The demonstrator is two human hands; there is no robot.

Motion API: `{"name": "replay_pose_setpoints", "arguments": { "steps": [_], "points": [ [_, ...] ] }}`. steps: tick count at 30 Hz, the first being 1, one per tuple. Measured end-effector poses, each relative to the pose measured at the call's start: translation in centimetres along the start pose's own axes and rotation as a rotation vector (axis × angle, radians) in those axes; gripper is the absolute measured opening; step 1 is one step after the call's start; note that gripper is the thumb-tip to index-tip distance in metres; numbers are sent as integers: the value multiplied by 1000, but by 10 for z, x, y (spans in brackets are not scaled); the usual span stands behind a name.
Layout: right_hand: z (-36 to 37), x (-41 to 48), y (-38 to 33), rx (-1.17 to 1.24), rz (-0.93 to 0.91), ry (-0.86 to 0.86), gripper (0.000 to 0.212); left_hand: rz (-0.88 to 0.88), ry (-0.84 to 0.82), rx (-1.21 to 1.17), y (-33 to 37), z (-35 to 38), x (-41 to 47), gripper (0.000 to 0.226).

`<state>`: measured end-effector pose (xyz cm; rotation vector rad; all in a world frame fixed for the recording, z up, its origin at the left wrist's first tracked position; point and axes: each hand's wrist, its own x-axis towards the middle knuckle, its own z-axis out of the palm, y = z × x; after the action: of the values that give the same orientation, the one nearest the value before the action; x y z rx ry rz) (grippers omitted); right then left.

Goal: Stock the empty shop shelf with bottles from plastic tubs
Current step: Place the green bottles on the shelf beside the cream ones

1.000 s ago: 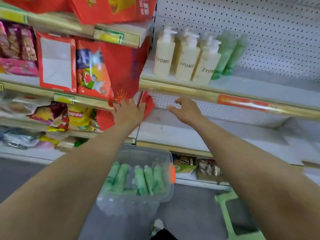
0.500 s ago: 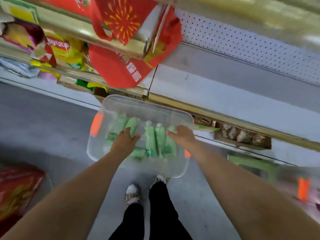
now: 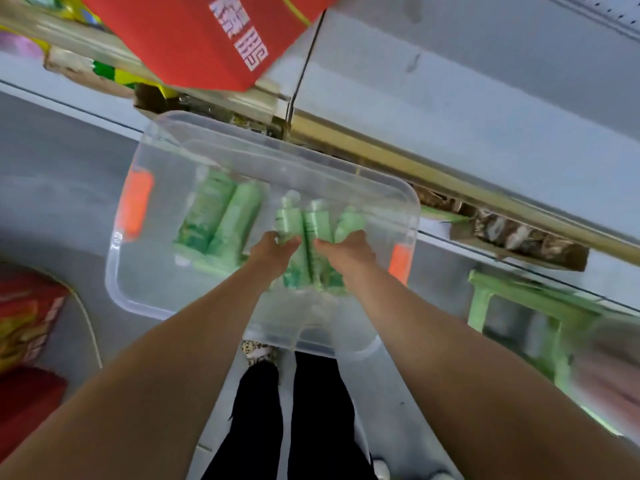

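A clear plastic tub (image 3: 145, 292) with orange handle clips sits on the floor in front of my feet. Several green bottles lie flat inside it. Both my hands reach down into the tub. My left hand (image 3: 272, 252) closes around a green bottle (image 3: 287, 220) in the right-hand group. My right hand (image 3: 349, 252) closes around the green bottles beside it (image 3: 317, 220). Two more green bottles (image 3: 221, 216) lie untouched at the left of the tub. The shelf with the standing bottles is out of view above.
A red gift bag (image 3: 194, 36) hangs over the lower shelf edge (image 3: 450, 181) just behind the tub. A green plastic stool (image 3: 512, 306) stands to the right. Red packaging (image 3: 24, 327) lies on the floor at left. My black trouser legs (image 3: 298, 410) stand below the tub.
My hands dropped from the shelf edge into the tub and have now closed on bottles in the right-hand group. The view tilted from the shelf down to the floor.
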<state>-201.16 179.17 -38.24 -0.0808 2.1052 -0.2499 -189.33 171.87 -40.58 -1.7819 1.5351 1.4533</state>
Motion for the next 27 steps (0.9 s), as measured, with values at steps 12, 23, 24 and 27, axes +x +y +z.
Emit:
{"name": "replay_pose_setpoints", "arguments": {
  "steps": [12, 23, 24, 27],
  "points": [
    [18, 20, 21, -33, -26, 100, 95, -120, -93, -212, -17, -2, 38, 49],
    [5, 22, 33, 273, -20, -19, 69, -73, -66, -445, -15, 8, 21, 52],
    [3, 17, 32, 292, -20, -32, 67, -63, -87, -467, -16, 9, 20, 50],
    [-8, -2, 29, 390, -28, -72, 60, -19, -181, -526, -13, 0, 4, 43]
  ]
}}
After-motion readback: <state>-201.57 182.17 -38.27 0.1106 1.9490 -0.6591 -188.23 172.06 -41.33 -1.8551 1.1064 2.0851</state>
